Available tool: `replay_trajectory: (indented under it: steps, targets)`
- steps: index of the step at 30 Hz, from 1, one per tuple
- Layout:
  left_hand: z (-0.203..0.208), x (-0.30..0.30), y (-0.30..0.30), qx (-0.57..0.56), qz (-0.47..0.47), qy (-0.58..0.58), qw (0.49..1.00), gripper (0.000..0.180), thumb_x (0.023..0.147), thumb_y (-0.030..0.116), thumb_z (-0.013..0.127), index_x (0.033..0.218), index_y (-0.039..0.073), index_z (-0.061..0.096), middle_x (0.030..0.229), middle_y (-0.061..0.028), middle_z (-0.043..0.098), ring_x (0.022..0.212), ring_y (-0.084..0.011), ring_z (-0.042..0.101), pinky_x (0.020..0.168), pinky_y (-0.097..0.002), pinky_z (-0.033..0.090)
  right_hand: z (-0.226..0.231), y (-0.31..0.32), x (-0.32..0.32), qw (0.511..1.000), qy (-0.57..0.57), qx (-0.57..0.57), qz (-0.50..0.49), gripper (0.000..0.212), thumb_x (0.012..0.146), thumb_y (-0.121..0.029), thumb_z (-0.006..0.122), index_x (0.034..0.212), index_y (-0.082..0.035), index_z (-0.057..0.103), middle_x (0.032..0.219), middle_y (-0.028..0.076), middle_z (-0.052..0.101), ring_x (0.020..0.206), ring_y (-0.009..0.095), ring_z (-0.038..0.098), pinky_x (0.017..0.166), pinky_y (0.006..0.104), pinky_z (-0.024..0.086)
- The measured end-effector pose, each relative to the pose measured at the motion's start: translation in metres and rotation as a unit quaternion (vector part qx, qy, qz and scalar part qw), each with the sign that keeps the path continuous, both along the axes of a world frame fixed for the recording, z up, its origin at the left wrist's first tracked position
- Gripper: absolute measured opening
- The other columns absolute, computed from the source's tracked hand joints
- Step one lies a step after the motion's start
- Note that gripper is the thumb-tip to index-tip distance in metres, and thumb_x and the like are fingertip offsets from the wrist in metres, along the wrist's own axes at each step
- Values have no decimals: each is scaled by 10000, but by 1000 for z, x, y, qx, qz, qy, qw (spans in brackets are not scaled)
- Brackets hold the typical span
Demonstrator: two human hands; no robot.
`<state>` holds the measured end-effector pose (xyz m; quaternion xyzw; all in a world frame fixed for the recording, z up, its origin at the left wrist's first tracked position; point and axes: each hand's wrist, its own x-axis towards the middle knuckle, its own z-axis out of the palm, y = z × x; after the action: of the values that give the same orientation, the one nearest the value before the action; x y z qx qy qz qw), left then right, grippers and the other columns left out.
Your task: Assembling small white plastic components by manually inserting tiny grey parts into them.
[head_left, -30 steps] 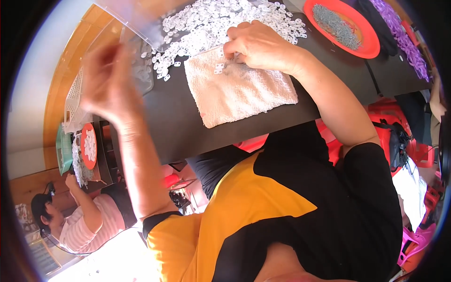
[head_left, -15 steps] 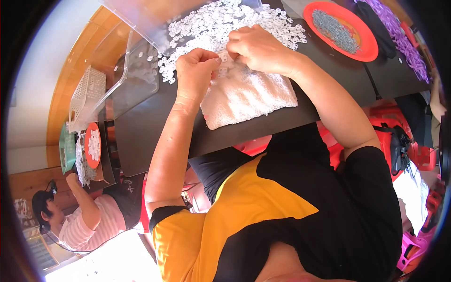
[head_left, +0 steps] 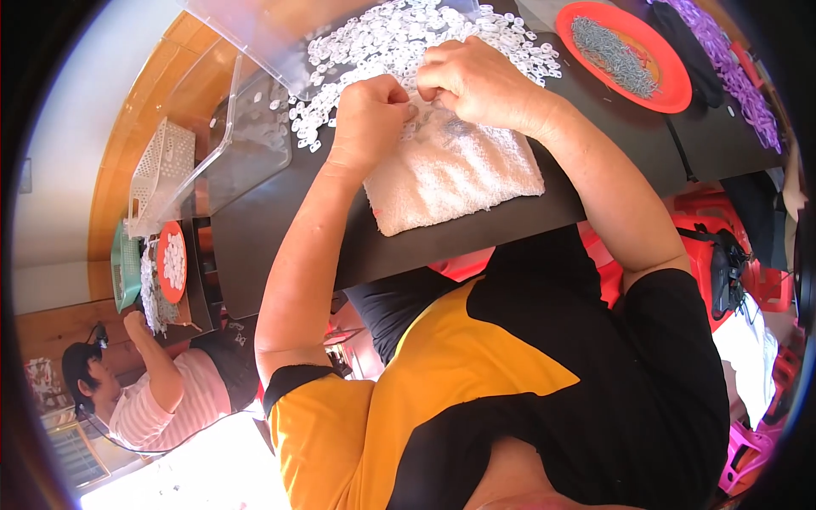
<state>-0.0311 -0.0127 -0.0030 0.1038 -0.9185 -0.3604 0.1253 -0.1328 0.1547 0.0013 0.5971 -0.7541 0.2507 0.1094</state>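
Left hand [head_left: 367, 115]: curled into a loose fist, knuckles up, resting on the far edge of the white towel [head_left: 450, 174]; fingertips pinched together, apparently on a small white piece, though the piece itself is hidden under the fingers.

Right hand [head_left: 480, 81]: just beside the left, nearly touching it, fingers bent down and pinched at the same spot; what lies between them cannot be made out.

White plastic rings [head_left: 399, 38]: a loose heap of many small pieces directly beyond both hands, spilling onto the towel's far edge. Judged very light, stiff and smooth; likely to slide or scatter if brushed. Best taken one at a time by fingertip pinch at the rim.

White towel: soft terry cloth, flat on the dark counter [head_left: 280, 229] under and just nearer than the hands; judged to stop small parts from rolling.

Clear plastic bin [head_left: 246, 127]: to the left of the left hand, tilted on its side, a few white pieces inside.

Red tray [head_left: 663, 81]: to the right of the right hand, well apart, holding small grey metal pieces [head_left: 608, 51]. Judged thin and springy; kind too small to tell.

Purple pieces [head_left: 735, 72]: far right, beyond the tray.

White basket [head_left: 161, 166]: far left.

Another person [head_left: 161, 395]: lower left, at a separate surface with a second red tray [head_left: 172, 262].
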Motion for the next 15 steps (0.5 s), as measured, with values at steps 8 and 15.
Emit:
replay_trajectory:
  steps: [8, 15]
  targets:
    - [19, 32, 4, 1, 43, -10, 999, 133, 724, 32, 749, 810, -22, 663, 701, -33, 635, 649, -74, 555, 599, -222, 448, -8, -5, 6, 999, 16, 19, 21, 65, 755, -55, 661, 742, -107, 625, 831, -1, 563, 926, 183, 570, 832, 369, 386]
    - [9, 48, 25, -165, -108, 91, 976, 129, 764, -17, 703, 872, 33, 653, 778, -60, 549, 659, -168, 568, 620, -274, 473, 5, 1, 7, 999, 3, 39, 2, 58, 706, -59, 623, 731, -108, 641, 818, 30, 620, 914, 230, 608, 800, 399, 425]
